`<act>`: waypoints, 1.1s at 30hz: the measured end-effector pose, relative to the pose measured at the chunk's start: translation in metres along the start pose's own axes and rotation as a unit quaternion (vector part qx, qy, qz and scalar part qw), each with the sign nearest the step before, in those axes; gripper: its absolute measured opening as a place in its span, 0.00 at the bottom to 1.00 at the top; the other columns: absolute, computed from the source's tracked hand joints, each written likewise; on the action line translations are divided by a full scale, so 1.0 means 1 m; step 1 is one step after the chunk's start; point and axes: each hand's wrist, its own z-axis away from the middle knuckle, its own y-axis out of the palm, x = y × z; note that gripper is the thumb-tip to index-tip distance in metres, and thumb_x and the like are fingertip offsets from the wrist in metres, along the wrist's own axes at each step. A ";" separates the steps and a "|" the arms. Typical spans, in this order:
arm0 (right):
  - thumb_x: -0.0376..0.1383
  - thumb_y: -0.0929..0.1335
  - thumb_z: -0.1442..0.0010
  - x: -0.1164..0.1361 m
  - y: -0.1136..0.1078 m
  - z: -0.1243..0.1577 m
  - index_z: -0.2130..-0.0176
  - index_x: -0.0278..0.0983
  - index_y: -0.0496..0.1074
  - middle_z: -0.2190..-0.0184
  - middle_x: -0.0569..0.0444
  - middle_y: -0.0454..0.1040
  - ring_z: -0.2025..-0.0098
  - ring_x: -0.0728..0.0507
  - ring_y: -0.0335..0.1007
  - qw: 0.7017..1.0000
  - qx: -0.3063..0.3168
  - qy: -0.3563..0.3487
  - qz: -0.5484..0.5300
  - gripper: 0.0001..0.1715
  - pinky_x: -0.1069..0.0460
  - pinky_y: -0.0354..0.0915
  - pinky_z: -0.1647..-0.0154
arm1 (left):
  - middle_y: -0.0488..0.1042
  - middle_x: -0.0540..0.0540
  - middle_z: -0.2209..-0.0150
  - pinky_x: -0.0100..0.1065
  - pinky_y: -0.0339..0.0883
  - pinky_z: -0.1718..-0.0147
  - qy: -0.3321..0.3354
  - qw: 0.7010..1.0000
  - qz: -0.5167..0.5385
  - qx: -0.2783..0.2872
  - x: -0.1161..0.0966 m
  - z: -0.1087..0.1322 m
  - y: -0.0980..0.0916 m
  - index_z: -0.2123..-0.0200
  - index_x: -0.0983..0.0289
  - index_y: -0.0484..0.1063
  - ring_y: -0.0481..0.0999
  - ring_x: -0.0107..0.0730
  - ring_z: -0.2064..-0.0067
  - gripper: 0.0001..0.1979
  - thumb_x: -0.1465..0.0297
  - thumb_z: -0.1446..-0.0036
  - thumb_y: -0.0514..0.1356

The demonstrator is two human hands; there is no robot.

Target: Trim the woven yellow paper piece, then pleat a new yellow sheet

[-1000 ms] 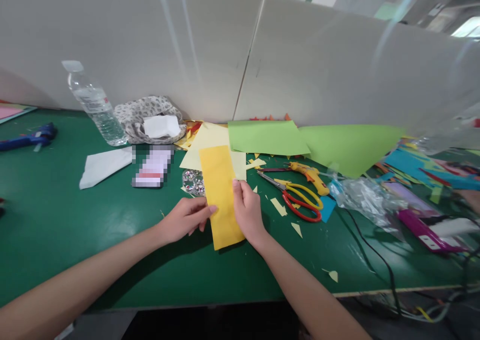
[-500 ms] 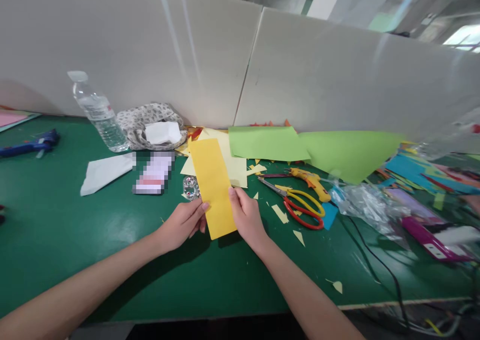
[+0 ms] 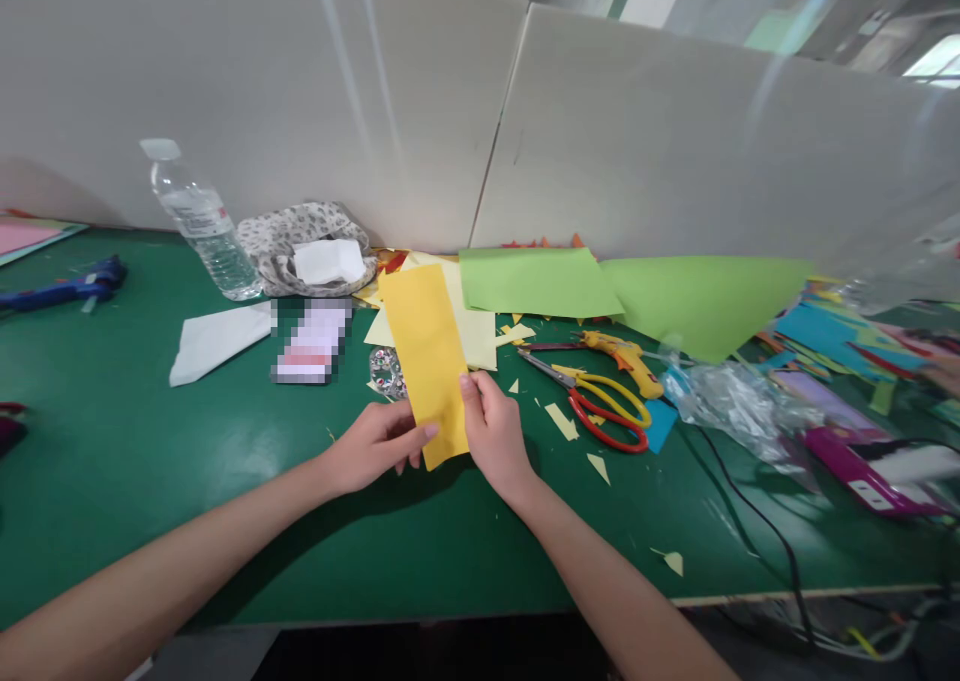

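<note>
Yellow paper rectangle [image 3: 424,351], one: tilts above green table [image 3: 412,561], between both hands. Left hand [image 3: 379,448]: thumb and fingers pinch lower left edge. Right hand [image 3: 499,436]: grips right edge. Progress: apparently cut; no fold shows. Alongside: scissors [image 3: 571,378], pale offcut [image 3: 561,422].

Yel. rect. paper [image 3: 427,356] is held, leaning L.
</note>
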 end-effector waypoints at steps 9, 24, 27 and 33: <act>0.45 0.58 0.38 0.003 0.002 0.004 0.63 0.39 0.63 0.87 0.64 0.53 0.84 0.52 0.49 0.997 0.069 -0.020 -0.019 0.13 0.55 0.43 0.81 | 0.73 0.59 0.52 0.38 0.65 0.54 -0.057 0.948 0.276 -0.147 -0.004 -0.005 0.000 0.55 0.65 0.70 0.72 0.43 0.53 0.17 0.62 0.45 0.57; 0.49 0.62 0.42 -0.003 -0.001 -0.006 0.65 0.38 0.65 0.83 0.62 0.61 0.83 0.53 0.53 0.962 0.115 0.093 -0.228 0.17 0.57 0.51 0.82 | 0.69 0.51 0.73 0.31 0.66 0.71 -0.118 0.879 0.462 -0.010 -0.002 -0.004 -0.006 0.63 0.66 0.68 0.69 0.25 0.75 0.08 0.70 0.46 0.56; 0.49 0.64 0.44 -0.003 0.000 -0.006 0.58 0.37 0.65 0.74 0.57 0.68 0.77 0.51 0.62 0.935 0.177 0.106 -0.287 0.21 0.56 0.58 0.80 | 0.66 0.50 0.74 0.29 0.62 0.74 -0.134 0.888 0.436 0.064 -0.003 -0.001 -0.003 0.65 0.66 0.66 0.66 0.23 0.76 0.11 0.63 0.43 0.55; 0.45 0.70 0.50 -0.003 -0.002 -0.007 0.58 0.36 0.70 0.64 0.52 0.70 0.62 0.46 0.67 0.938 0.189 0.082 -0.277 0.22 0.54 0.65 0.70 | 0.62 0.46 0.71 0.27 0.59 0.74 -0.086 0.926 0.356 0.097 -0.012 0.006 -0.004 0.54 0.60 0.60 0.64 0.20 0.74 0.24 0.69 0.53 0.65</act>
